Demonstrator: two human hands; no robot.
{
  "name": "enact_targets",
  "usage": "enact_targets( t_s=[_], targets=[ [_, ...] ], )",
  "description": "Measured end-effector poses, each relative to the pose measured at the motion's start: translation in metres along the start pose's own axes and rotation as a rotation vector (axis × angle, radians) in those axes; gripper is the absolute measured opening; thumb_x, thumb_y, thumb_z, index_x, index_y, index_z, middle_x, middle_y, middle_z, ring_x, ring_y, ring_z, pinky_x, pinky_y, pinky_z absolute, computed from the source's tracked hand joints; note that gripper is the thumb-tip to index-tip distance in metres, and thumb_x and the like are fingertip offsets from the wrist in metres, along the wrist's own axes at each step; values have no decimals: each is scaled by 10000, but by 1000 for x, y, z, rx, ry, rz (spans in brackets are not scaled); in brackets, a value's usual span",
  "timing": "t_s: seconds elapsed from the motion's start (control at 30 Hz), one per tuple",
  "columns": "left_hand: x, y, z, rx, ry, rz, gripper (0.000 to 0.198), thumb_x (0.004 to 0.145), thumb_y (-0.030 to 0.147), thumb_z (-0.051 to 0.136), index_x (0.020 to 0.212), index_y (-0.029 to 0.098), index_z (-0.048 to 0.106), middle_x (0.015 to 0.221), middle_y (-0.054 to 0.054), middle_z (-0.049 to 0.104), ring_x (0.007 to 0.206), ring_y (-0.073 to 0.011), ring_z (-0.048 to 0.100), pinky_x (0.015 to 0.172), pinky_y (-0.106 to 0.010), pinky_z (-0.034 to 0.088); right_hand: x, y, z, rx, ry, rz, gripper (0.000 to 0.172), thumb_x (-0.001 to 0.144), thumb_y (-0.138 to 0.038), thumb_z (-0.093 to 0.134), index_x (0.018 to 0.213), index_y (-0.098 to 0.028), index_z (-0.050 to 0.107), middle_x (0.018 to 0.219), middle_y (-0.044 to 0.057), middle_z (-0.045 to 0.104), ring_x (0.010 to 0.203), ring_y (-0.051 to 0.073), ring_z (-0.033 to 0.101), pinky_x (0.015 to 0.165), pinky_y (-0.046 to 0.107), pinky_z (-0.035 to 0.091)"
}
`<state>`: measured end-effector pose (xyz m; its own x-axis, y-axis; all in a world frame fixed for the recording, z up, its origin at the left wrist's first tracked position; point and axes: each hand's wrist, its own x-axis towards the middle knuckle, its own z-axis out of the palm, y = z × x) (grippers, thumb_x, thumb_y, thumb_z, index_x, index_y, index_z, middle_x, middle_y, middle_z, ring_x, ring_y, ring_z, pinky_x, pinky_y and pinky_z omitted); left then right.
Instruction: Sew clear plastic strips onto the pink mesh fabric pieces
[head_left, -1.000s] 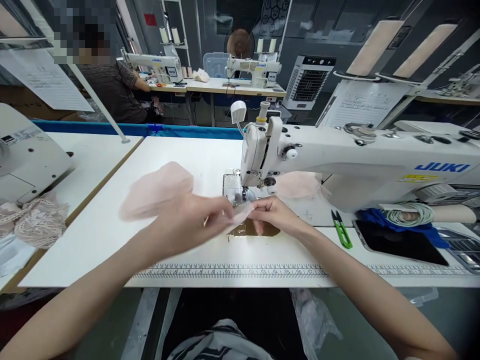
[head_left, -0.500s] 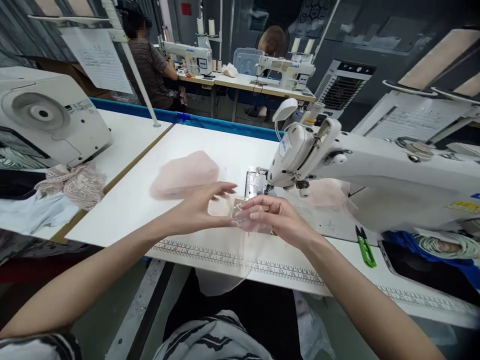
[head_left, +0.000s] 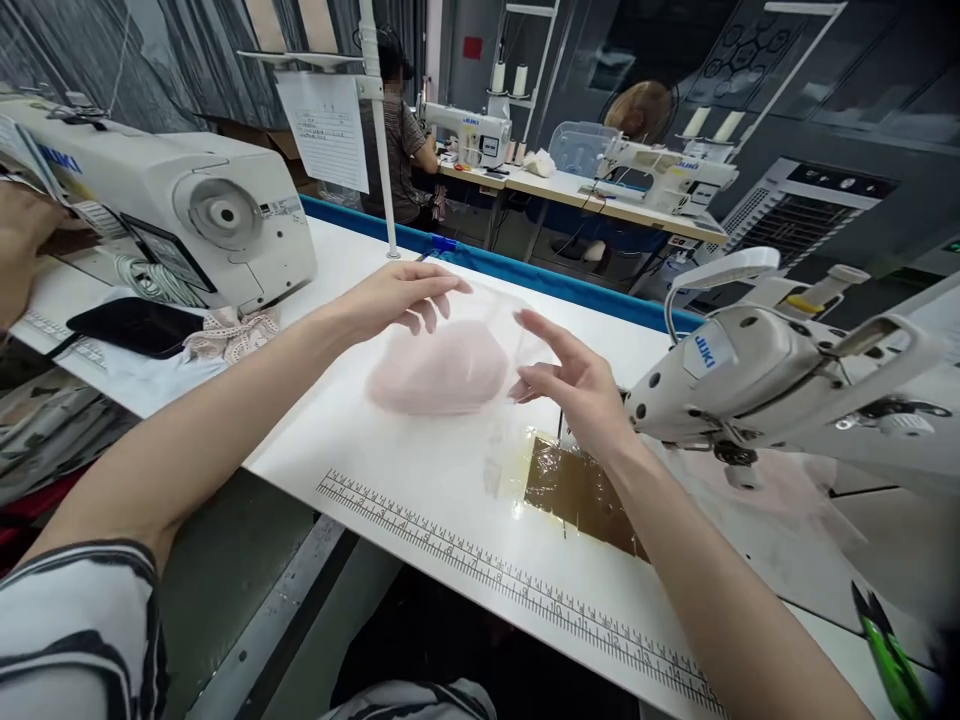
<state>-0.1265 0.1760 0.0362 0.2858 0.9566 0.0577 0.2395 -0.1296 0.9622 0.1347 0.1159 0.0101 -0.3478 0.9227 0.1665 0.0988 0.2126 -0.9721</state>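
Observation:
Pale pink sheer fabric pieces [head_left: 442, 375] lie in a small pile on the white sewing table. Above the far left edge of the pile is my left hand [head_left: 401, 298], its fingers spread and bent downward. My right hand [head_left: 574, 375] is at the pile's right side, with forefinger and thumb apart. A faint, blurred sheer piece [head_left: 531, 345] lies between the two hands, over the back of the pile; neither hand visibly grips it. To the right of my right hand is the sewing machine head [head_left: 705, 370], whose needle area is partly covered by that hand.
A brown taped patch [head_left: 566, 485] and a printed ruler [head_left: 450, 545] mark the tabletop. Green thread snips [head_left: 889, 650] lie at the lower right. Another machine [head_left: 225, 210], a dark phone [head_left: 135, 327] and lace [head_left: 232, 335] are left. A person [head_left: 401, 150] sits beyond.
Both hands have moved from beside the needle to the pink pile and come apart. The sheer piece between my fingers has been let go over the pile. My view has swung left.

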Motion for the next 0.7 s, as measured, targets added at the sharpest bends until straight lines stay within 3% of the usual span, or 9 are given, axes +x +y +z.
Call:
enact_targets(
  t_s=[0.13,0.27,0.37,0.47,0.53,0.6,0.7],
  targets=[
    [46,-25,3,241,29,-51,310,912,413,580,1095,210,726,724,-28,634,456,-58,463,469,-206,361,30,26,-1,0,-40,172,865,721,-258,738,1510,-241,386,1484,120,497,653,117,657,710,334,600],
    [60,-61,17,384,100,-53,279,876,356,592,1009,173,755,656,-21,614,507,-100,481,532,-237,365,41,46,-1,5,-105,263,984,687,-223,724,1560,-226,269,1557,150,383,648,115,659,630,310,571],
    [55,-75,22,505,191,-31,277,820,359,655,1032,209,750,773,-38,673,782,-193,607,685,-264,413,43,50,1,-5,-157,282,962,689,-224,714,1550,-239,287,1586,142,324,657,116,663,580,296,549],
    [41,-74,20,570,240,-41,395,813,415,666,1172,253,699,911,-47,699,998,-256,601,780,-293,418,44,51,2,-2,-205,305,888,696,-222,710,1512,-200,362,1365,127,588,681,145,673,573,283,537],
    [27,-68,17,564,234,-76,475,842,494,619,1242,242,657,927,-58,701,957,-251,615,760,-301,434,44,52,2,4,-220,315,865,696,-205,708,1497,-186,382,1130,89,703,696,167,677,579,281,535],
    [11,-61,11,522,194,-126,583,877,596,522,1313,216,601,916,-66,707,813,-213,634,683,-292,457,44,53,2,12,-212,319,881,690,-175,702,1505,-187,365,981,58,724,704,179,678,585,282,536],
    [-12,-55,2,370,127,-212,787,804,610,615,1453,203,436,1029,-87,705,744,-172,630,612,-263,481,43,54,2,31,-188,319,912,686,-142,687,1524,-183,327,941,48,719,718,184,684,601,286,543]
  ],
)
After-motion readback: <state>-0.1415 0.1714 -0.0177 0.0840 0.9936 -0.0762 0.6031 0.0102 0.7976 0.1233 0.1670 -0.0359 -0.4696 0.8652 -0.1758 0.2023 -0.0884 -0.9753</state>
